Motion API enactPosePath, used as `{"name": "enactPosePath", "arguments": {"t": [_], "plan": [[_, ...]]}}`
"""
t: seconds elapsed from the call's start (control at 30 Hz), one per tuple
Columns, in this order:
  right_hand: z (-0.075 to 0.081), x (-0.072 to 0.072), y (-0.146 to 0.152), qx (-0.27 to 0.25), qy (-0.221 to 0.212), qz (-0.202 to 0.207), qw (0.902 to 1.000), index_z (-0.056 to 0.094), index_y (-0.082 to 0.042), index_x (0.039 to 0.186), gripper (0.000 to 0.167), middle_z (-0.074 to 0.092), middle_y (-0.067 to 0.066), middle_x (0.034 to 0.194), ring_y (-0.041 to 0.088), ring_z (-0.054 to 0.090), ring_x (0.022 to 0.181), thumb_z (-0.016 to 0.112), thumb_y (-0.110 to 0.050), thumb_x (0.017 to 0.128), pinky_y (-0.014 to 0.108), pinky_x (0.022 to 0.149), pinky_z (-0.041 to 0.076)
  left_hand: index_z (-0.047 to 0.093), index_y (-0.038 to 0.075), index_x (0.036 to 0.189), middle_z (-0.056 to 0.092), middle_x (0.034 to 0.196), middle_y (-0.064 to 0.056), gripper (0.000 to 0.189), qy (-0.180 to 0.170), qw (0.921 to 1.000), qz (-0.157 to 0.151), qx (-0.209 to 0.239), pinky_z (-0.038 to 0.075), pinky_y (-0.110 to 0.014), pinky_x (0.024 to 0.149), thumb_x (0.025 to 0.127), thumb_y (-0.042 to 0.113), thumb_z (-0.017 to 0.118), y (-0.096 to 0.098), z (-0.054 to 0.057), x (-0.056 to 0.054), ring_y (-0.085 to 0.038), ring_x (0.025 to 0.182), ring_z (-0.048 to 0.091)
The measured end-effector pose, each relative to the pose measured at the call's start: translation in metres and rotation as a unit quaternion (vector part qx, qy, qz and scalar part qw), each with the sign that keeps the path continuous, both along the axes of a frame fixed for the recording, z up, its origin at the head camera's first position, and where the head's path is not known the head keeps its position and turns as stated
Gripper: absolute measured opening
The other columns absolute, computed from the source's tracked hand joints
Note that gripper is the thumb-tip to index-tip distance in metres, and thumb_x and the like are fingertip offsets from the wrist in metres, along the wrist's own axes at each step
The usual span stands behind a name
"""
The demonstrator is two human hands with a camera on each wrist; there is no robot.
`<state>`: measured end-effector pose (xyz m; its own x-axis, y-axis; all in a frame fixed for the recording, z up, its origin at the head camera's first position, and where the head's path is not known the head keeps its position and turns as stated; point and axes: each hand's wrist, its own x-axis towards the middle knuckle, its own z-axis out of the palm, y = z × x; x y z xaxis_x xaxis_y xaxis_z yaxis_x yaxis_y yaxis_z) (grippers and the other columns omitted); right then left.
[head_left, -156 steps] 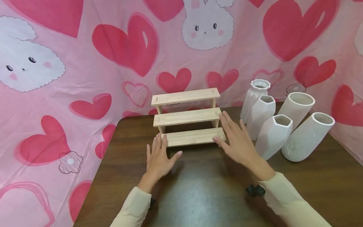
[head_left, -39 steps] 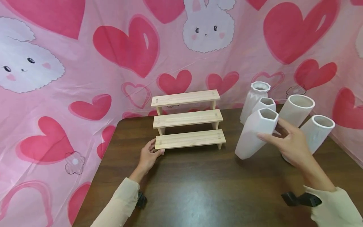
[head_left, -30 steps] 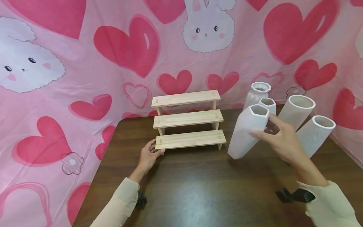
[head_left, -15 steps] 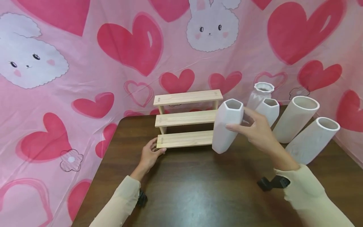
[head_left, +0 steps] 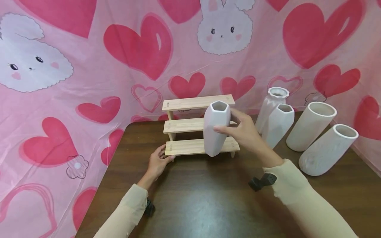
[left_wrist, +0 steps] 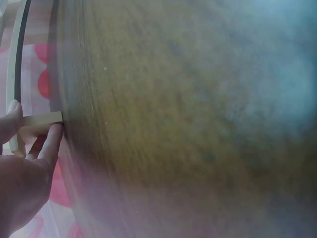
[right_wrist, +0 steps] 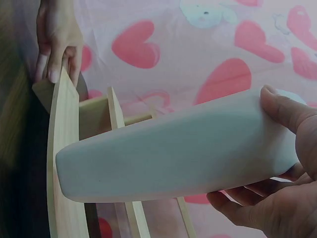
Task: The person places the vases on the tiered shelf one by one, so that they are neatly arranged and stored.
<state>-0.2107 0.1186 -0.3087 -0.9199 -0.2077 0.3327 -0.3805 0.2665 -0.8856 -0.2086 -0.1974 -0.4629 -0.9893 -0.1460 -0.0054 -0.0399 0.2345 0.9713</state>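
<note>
My right hand holds a white faceted vase near its rim, thumb on the front and fingers behind. The vase leans slightly, and its base overlaps the lowest step of a three-tier wooden display stand. In the right wrist view, the base of the vase lies across that bottom board; whether they touch I cannot tell. At the stand's left end, my left hand grips the lowest board. The left wrist view shows its thumb on the board and fingers of the hand against the short leg.
To the right stand more white vases: a fluted one, another faceted one, a smooth cylinder and a textured cylinder. All this is on a dark wooden table, with a pink heart-patterned cloth hanging behind.
My right hand has picked up the front faceted vase from the group and carried it left to the stand. My left hand has gone from open fingers to gripping the stand's lower left end.
</note>
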Motion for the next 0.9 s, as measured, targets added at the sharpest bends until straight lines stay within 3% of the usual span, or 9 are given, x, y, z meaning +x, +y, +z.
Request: {"name": "enactPosePath", "arguments": {"t": [0.17, 0.4, 0.9], "plan": [[-0.001, -0.011, -0.019, -0.028, 0.027, 0.020, 0.9990, 0.058, -0.012, 0.129, 0.060, 0.063, 0.008, 0.116, 0.022, 0.060, 0.103, 0.084, -0.018, 0.076, 0.043, 0.087, 0.053, 0.048, 0.003, 0.138, 0.064, 0.117, -0.022, 0.065, -0.004, 1.0000, 0.002, 0.006, 0.052, -0.019, 0.068, 0.079, -0.004, 0.075, 0.000, 0.001, 0.000, -0.021, 0.091, 0.064], [-0.003, -0.024, -0.044, -0.032, 0.030, 0.021, 0.9988, 0.062, -0.011, 0.125, 0.058, 0.065, 0.007, 0.112, 0.021, 0.061, 0.101, 0.086, -0.022, 0.074, 0.041, 0.087, 0.053, 0.045, 0.003, 0.140, 0.064, 0.118, -0.021, 0.066, -0.014, 0.9999, -0.002, -0.001, 0.052, -0.020, 0.069, 0.081, -0.003, 0.074, 0.002, 0.004, 0.002, -0.023, 0.093, 0.065], [-0.010, -0.033, -0.087, -0.034, 0.025, 0.042, 0.9982, 0.061, -0.009, 0.128, 0.062, 0.065, 0.006, 0.115, 0.020, 0.062, 0.101, 0.086, -0.019, 0.072, 0.036, 0.084, 0.054, 0.044, -0.001, 0.140, 0.063, 0.118, -0.022, 0.066, -0.008, 1.0000, -0.005, -0.003, 0.052, -0.019, 0.070, 0.081, -0.002, 0.075, 0.001, 0.002, 0.001, -0.025, 0.100, 0.064]]}}
